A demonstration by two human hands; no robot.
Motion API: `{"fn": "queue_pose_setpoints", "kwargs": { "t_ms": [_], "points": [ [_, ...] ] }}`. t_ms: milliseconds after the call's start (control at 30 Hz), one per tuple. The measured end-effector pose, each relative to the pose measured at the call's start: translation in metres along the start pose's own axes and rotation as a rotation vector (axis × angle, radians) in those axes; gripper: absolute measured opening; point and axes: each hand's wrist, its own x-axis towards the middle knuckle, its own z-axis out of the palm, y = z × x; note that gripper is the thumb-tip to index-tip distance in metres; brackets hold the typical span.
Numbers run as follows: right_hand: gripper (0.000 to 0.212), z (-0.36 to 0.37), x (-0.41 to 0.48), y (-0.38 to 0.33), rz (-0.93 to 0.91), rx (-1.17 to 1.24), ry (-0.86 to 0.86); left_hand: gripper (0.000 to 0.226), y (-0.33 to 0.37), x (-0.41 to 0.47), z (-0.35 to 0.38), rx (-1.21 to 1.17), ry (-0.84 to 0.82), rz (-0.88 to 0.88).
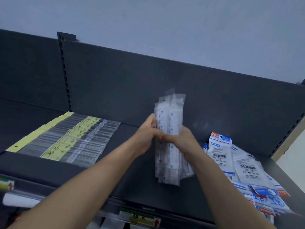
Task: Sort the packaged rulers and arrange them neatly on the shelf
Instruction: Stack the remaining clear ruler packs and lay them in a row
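- Grips upright ruler bundle (170,138) at mid-length above shelf (132,179), fingers of left hand (148,138) and right hand (184,142) curled round it
- Looks light, stiff, slippery-sleeved; calls for a firm mid-length squeeze

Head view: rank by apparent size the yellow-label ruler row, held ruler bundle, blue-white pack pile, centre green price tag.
Yellow-label ruler row and blue-white pack pile: alike, unranked.
Held ruler bundle.
Centre green price tag.

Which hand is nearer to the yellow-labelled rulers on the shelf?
Left. The left hand is to the right of the yellow-labelled rulers; the right hand is farther right, beyond the held bundle.
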Motion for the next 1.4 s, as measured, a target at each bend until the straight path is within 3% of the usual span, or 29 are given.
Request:
{"fn": "queue_pose_setpoints", "kwargs": {
  "t_ms": [67, 167, 267, 367, 433, 500, 667, 833, 933, 1067, 1200, 1400],
  "points": [
    [0.047, 0.001, 0.007, -0.011, -0.095, -0.307, 0.034, 0.106, 0.01, 0.002, -0.008, 0.31, 0.124, 0.099],
    [0.04, 0.007, 0.009, -0.033, -0.175, -0.814, 0.021, 0.124, 0.021, -0.002, -0.028, 1.146, 0.31, 0.421],
    [0.031, 0.018, 0.012, -0.034, -0.211, -1.048, -0.144, 0.114, 0.02, -0.006, -0.05, 1.661, 0.268, 0.694],
    [0.051, 0.031, 0.018, -0.012, -0.181, -1.133, -0.318, 0.087, 0.011, -0.008, -0.061, 1.898, 0.052, 0.645],
    [0.062, 0.034, 0.019, -0.003, -0.159, -1.09, -0.357, 0.07, 0.004, -0.008, -0.06, 1.922, -0.122, 0.385],
    [0.064, 0.029, 0.02, 0.0, -0.119, -1.048, -0.357, 0.057, 0.0, -0.006, -0.061, 1.855, -0.161, 0.211],
    [0.061, -0.007, 0.026, 0.003, 0.022, -1.145, -0.382, 0.043, 0.001, 0.006, -0.065, 1.845, -0.086, 0.212],
    [0.044, -0.02, 0.026, 0.011, -0.045, -1.099, -0.299, 0.068, 0.0, 0.013, -0.055, 1.905, -0.155, 0.064],
    [0.051, -0.022, 0.023, 0.017, -0.043, -1.059, -0.22, 0.057, -0.002, 0.016, -0.056, 1.869, -0.139, 0.117],
    [0.058, -0.034, 0.022, 0.023, 0.01, -1.04, -0.211, 0.07, -0.004, 0.014, -0.06, 1.824, -0.105, 0.103],
    [0.056, -0.031, 0.024, 0.025, -0.075, -0.804, -0.238, 0.065, 0.005, 0.014, -0.054, 1.789, -0.132, 0.106],
    [0.017, -0.027, 0.022, 0.034, -0.262, -0.569, -0.153, 0.111, 0.007, 0.011, -0.052, 1.718, -0.11, 0.042]
  ]
}}
